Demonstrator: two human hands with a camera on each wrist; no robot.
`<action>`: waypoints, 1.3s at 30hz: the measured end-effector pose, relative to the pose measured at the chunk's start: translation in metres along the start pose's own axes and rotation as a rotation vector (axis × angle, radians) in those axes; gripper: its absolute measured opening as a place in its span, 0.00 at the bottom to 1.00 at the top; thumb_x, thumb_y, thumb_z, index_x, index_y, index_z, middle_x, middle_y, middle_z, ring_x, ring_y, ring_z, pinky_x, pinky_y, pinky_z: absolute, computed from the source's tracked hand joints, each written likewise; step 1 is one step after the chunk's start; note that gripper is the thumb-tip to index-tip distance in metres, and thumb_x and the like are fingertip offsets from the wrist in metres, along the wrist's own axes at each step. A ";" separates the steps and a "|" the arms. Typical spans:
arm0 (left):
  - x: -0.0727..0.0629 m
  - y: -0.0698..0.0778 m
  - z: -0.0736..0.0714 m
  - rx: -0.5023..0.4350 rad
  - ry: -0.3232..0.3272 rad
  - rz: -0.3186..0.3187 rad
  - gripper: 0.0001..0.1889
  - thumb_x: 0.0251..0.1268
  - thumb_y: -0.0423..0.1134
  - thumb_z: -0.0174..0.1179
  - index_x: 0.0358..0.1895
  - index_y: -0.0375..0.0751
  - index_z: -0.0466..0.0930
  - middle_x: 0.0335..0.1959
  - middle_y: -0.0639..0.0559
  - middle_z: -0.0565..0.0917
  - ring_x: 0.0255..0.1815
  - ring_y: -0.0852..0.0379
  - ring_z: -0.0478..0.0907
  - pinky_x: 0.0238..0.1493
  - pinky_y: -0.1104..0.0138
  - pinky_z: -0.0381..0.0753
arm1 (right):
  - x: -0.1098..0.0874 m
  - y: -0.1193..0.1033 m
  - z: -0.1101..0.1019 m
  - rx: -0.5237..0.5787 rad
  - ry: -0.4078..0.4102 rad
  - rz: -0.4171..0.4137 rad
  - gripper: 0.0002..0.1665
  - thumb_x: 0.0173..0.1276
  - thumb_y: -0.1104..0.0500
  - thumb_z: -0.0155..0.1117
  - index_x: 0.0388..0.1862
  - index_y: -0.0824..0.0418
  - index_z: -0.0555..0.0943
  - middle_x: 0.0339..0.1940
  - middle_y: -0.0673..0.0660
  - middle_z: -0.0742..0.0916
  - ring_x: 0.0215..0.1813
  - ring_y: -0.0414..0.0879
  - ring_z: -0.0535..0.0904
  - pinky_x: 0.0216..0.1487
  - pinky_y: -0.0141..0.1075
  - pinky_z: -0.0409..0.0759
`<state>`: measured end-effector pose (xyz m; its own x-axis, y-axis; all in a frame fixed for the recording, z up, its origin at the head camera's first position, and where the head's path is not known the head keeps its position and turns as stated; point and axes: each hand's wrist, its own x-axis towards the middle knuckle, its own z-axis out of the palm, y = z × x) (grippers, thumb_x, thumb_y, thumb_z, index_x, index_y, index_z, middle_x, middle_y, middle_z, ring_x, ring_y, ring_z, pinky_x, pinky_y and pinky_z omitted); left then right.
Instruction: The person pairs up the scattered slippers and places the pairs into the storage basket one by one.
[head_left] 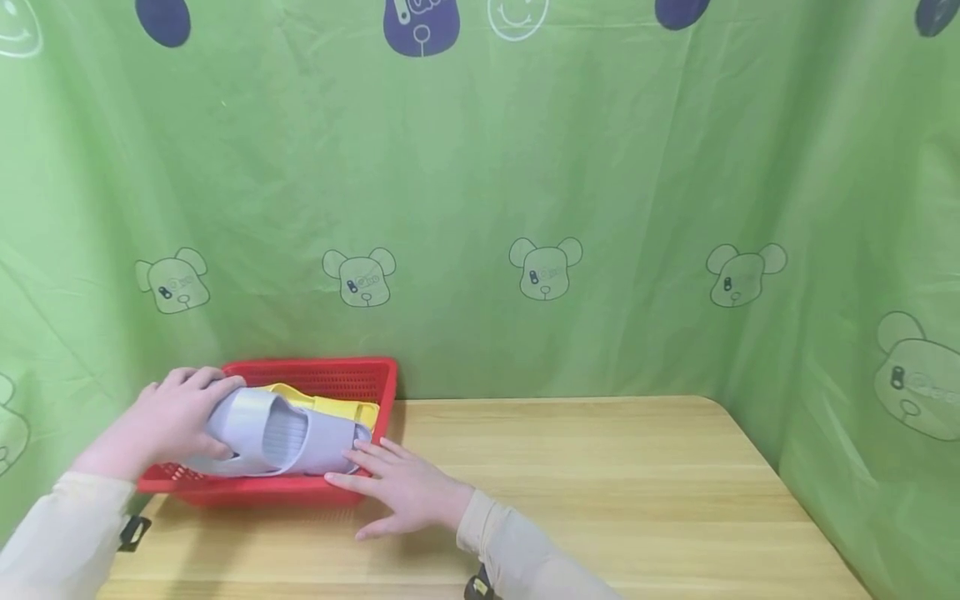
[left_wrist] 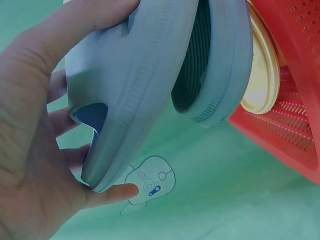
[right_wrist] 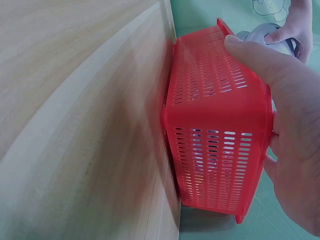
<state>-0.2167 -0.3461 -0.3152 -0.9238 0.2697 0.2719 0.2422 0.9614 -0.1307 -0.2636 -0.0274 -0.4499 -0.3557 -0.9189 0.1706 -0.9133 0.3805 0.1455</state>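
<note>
A light grey-blue pair of slippers (head_left: 247, 425) lies along the front of a red basket (head_left: 386, 387), their ribbed insoles showing between the straps. My left hand (head_left: 176, 412) grips the slippers at their left end, with the thumb over the front and the fingers round the far side. In the left wrist view the thumb and fingers wrap the nearer slipper (left_wrist: 125, 80). My right hand (head_left: 412, 492), fingers spread and fairly straight, touches the basket's front right rim beside the slippers' other end. Behind them, inside the basket, sits something yellow (head_left: 345, 407), apparently another slipper.
The basket stands at the back left of a light wooden table (head_left: 600, 483). A green printed curtain (head_left: 465, 183) hangs close behind the table and along both sides. Slotted basket walls (right_wrist: 215, 112) show in the right wrist view.
</note>
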 end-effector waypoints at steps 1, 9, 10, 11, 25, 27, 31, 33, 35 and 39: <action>0.001 0.001 0.001 -0.001 -0.002 -0.001 0.46 0.26 0.54 0.78 0.60 0.45 0.75 0.56 0.38 0.77 0.54 0.31 0.70 0.43 0.32 0.73 | 0.000 0.000 0.000 0.000 0.000 0.000 0.49 0.65 0.25 0.49 0.79 0.35 0.44 0.81 0.53 0.58 0.82 0.50 0.49 0.80 0.48 0.50; 0.005 0.002 0.003 0.010 -0.018 0.006 0.46 0.26 0.54 0.78 0.60 0.45 0.75 0.55 0.39 0.78 0.55 0.31 0.70 0.42 0.33 0.73 | 0.000 -0.001 -0.001 -0.015 0.004 -0.002 0.49 0.64 0.25 0.49 0.79 0.35 0.45 0.81 0.52 0.58 0.82 0.50 0.50 0.80 0.48 0.50; 0.005 0.002 0.003 0.010 -0.021 0.005 0.46 0.26 0.54 0.78 0.60 0.45 0.75 0.56 0.38 0.77 0.55 0.30 0.70 0.42 0.33 0.73 | 0.001 -0.001 -0.001 -0.017 0.005 -0.002 0.49 0.64 0.25 0.49 0.79 0.35 0.45 0.81 0.52 0.58 0.82 0.50 0.50 0.80 0.47 0.49; 0.005 0.002 0.003 0.011 -0.022 0.003 0.46 0.26 0.54 0.78 0.60 0.45 0.75 0.56 0.38 0.77 0.55 0.30 0.70 0.43 0.33 0.73 | 0.001 -0.001 -0.001 -0.018 0.004 -0.002 0.49 0.64 0.25 0.49 0.79 0.35 0.45 0.81 0.52 0.58 0.82 0.50 0.50 0.80 0.47 0.49; 0.002 0.003 0.007 -0.024 -0.069 -0.036 0.48 0.26 0.54 0.79 0.63 0.45 0.74 0.57 0.39 0.76 0.56 0.31 0.67 0.31 0.39 0.79 | 0.000 -0.001 -0.001 -0.013 0.001 0.000 0.49 0.65 0.25 0.48 0.79 0.35 0.44 0.81 0.53 0.58 0.82 0.51 0.50 0.80 0.48 0.50; 0.002 0.003 0.008 -0.024 -0.068 -0.037 0.48 0.26 0.54 0.79 0.62 0.45 0.74 0.57 0.39 0.76 0.56 0.31 0.67 0.31 0.39 0.79 | 0.000 -0.001 -0.001 -0.017 0.001 0.001 0.49 0.65 0.25 0.48 0.79 0.35 0.44 0.81 0.52 0.58 0.82 0.50 0.49 0.80 0.48 0.50; 0.000 0.003 0.010 -0.015 -0.041 -0.029 0.48 0.25 0.52 0.79 0.62 0.44 0.73 0.57 0.39 0.76 0.56 0.31 0.67 0.32 0.39 0.79 | 0.000 -0.001 -0.001 -0.019 -0.001 0.004 0.49 0.65 0.25 0.48 0.79 0.35 0.43 0.81 0.52 0.57 0.82 0.50 0.49 0.80 0.47 0.49; -0.001 0.003 0.011 -0.015 -0.025 -0.026 0.48 0.25 0.51 0.79 0.62 0.44 0.73 0.57 0.39 0.76 0.57 0.31 0.67 0.32 0.39 0.78 | 0.000 -0.001 0.000 -0.019 0.000 0.004 0.50 0.64 0.25 0.48 0.79 0.35 0.43 0.81 0.52 0.58 0.82 0.50 0.49 0.81 0.47 0.49; -0.002 0.004 0.012 -0.017 -0.011 -0.026 0.49 0.24 0.51 0.79 0.62 0.45 0.73 0.58 0.40 0.76 0.58 0.32 0.66 0.33 0.39 0.77 | 0.000 -0.001 0.000 -0.019 0.001 0.004 0.50 0.64 0.24 0.48 0.79 0.35 0.43 0.81 0.52 0.57 0.82 0.50 0.49 0.81 0.47 0.49; -0.003 0.004 0.013 -0.028 -0.009 -0.032 0.50 0.22 0.52 0.79 0.63 0.48 0.72 0.59 0.42 0.75 0.59 0.33 0.65 0.35 0.39 0.76 | 0.000 -0.001 0.001 -0.007 0.000 0.007 0.50 0.64 0.24 0.48 0.79 0.34 0.42 0.81 0.52 0.57 0.82 0.50 0.49 0.81 0.47 0.48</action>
<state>-0.2164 -0.3440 -0.3290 -0.9337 0.2382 0.2674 0.2204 0.9707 -0.0953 -0.2629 -0.0274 -0.4510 -0.3622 -0.9161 0.1720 -0.9092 0.3879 0.1512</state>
